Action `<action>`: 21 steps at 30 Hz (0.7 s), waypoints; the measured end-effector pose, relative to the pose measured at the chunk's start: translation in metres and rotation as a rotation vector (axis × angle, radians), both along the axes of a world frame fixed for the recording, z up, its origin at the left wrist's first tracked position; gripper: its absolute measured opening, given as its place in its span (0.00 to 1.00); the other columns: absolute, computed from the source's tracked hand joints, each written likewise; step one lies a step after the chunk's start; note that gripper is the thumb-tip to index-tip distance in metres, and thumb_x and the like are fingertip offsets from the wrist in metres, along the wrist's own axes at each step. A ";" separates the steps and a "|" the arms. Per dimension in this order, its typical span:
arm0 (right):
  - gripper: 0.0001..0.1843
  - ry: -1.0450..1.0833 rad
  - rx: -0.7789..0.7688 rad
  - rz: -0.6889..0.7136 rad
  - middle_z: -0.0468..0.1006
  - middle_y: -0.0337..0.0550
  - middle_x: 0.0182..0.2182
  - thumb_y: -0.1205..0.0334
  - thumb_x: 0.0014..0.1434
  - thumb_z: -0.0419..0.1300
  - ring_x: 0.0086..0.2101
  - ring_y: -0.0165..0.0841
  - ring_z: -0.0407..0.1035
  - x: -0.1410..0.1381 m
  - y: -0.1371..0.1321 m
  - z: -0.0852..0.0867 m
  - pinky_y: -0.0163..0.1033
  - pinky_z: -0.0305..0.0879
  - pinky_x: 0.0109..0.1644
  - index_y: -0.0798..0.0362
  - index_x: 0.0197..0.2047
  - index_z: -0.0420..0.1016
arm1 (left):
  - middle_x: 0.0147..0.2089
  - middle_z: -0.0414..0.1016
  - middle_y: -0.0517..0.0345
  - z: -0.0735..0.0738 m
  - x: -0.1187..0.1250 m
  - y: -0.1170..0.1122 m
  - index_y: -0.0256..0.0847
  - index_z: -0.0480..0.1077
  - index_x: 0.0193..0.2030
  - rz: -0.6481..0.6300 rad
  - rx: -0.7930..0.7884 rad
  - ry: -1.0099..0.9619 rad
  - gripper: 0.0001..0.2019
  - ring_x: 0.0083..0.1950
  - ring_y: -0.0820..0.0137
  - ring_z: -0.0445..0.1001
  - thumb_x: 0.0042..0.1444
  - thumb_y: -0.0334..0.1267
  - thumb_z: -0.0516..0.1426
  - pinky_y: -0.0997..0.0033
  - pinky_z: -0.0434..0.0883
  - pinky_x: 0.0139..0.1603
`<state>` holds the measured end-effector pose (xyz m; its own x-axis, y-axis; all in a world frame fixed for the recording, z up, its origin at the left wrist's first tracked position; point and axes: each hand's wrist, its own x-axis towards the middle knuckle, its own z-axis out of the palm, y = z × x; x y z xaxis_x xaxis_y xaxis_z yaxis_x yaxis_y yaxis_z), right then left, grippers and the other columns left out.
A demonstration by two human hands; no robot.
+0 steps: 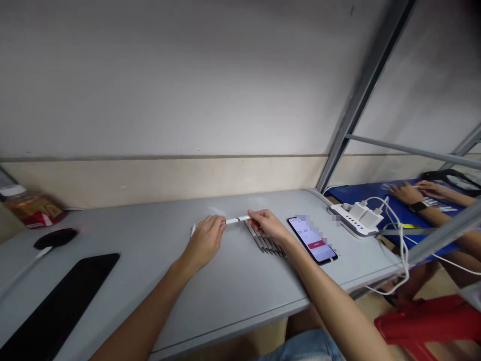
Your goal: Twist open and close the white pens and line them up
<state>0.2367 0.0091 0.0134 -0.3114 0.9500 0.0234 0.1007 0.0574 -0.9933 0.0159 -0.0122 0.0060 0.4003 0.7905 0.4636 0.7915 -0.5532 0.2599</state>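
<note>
A white pen (236, 220) is held level above the grey table (233, 286), each end pinched by one hand. My left hand (206, 239) grips its left end with the fingers closed. My right hand (267, 224) grips its right end, fingers curled. Under my right hand lies a row of several grey pens (265, 242), side by side on the table. Another white pen tip (193, 230) pokes out from behind my left hand.
A lit phone (312, 239) lies right of the pens, with a white power strip (355, 219) and cables beyond it. A black pad (56, 306), black mouse (54, 237) and jar (32, 206) sit at left. Another person's hands (413, 191) rest on a blue table at right; a red stool (432, 321) stands below.
</note>
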 end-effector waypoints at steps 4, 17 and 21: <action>0.23 0.054 -0.085 0.040 0.59 0.33 0.15 0.45 0.57 0.57 0.17 0.23 0.51 -0.001 -0.002 -0.001 0.32 0.45 0.20 0.56 0.23 0.70 | 0.40 0.72 0.53 0.004 0.000 -0.002 0.40 0.66 0.44 -0.011 0.055 0.121 0.15 0.42 0.64 0.66 0.68 0.38 0.39 0.64 0.61 0.43; 0.12 -0.238 0.522 -0.043 0.73 0.39 0.29 0.54 0.59 0.57 0.29 0.28 0.63 -0.004 -0.005 -0.001 0.32 0.58 0.34 0.53 0.39 0.76 | 0.31 0.70 0.56 -0.007 -0.008 0.009 0.42 0.65 0.33 0.087 -0.079 0.013 0.13 0.35 0.67 0.67 0.61 0.31 0.42 0.67 0.63 0.40; 0.17 -0.225 0.459 -0.091 0.74 0.41 0.32 0.53 0.57 0.60 0.29 0.28 0.65 -0.005 -0.002 -0.007 0.32 0.60 0.33 0.54 0.45 0.75 | 0.34 0.70 0.56 -0.007 -0.007 0.010 0.42 0.64 0.34 0.061 -0.072 0.013 0.14 0.37 0.66 0.67 0.64 0.35 0.41 0.67 0.62 0.41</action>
<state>0.2316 0.0066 0.0067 -0.2734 0.8810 0.3861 0.3337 0.4634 -0.8210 0.0094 -0.0026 -0.0015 0.3561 0.8449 0.3993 0.8269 -0.4839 0.2865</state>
